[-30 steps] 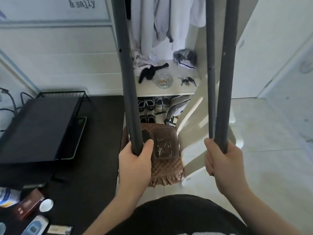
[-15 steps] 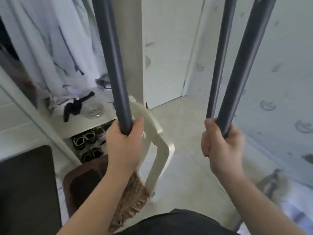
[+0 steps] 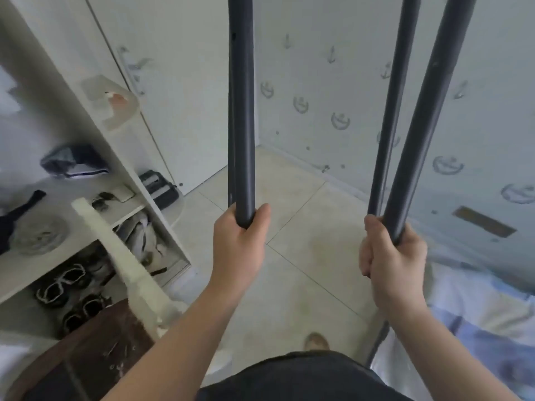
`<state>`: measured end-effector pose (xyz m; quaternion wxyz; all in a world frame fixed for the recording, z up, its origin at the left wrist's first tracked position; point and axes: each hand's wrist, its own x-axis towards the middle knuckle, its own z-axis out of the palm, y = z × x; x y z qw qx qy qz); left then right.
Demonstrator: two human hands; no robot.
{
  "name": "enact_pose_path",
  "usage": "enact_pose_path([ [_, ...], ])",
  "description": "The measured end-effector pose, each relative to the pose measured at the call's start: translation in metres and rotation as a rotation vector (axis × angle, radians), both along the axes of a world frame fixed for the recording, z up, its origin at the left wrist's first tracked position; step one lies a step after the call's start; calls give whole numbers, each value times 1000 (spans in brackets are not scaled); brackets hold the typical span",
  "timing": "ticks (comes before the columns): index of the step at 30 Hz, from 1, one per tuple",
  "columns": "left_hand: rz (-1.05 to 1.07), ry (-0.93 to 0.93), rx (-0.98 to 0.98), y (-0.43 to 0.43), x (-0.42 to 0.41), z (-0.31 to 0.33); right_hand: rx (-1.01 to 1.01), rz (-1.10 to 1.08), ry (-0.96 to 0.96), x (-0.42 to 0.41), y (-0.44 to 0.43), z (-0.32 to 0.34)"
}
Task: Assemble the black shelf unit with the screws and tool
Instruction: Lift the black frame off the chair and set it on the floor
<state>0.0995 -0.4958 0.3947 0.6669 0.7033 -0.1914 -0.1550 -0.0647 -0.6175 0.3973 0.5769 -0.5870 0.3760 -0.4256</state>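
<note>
I hold the black shelf frame upright in the air by its tube legs. My left hand (image 3: 241,241) grips the bottom end of the left black tube (image 3: 241,111). My right hand (image 3: 390,261) grips the bottom end of the right black tube (image 3: 425,111). A third, thinner-looking tube (image 3: 390,111) of the frame runs just behind the right one. The tops of the tubes leave the frame. Loose screws (image 3: 118,357) lie in a clear tray on the brown cushion at the lower left. No tool can be made out.
A white chair back (image 3: 127,267) and brown cushioned seat (image 3: 86,342) stand at lower left. White open shelving (image 3: 86,221) with shoes and clutter lines the left. A patterned wall (image 3: 333,96) is ahead, bedding (image 3: 477,314) at right, tiled floor (image 3: 289,227) between.
My view has swung right, away from the black desk and the chair toward the corner wall. Both hands keep their grip on the tubes, and the frame has turned along with me.
</note>
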Motion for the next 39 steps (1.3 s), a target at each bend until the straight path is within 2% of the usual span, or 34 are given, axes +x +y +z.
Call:
enact_pose_path([
  [5,-50,71,205,-101,4,-27,130,-32,139,-5,-99,-38],
  [10,-122,261,425,-176,13,-70,319,-49,322,-15,-168,-83],
  [19,-230,572,850,-263,42,-192,820,-73,590,-9,-231,-207],
  [26,-351,839,1086,-333,79,-281,1027,-75,869,14,-274,-307],
  [32,-384,986,1214,-368,114,-341,1082,-102,1018,21,-304,-365],
  [36,-414,1000,1250,-385,123,-374,942,19,1191,26,-317,-390],
  [39,-468,932,1279,-396,129,-388,842,13,1273,38,-328,-399],
])
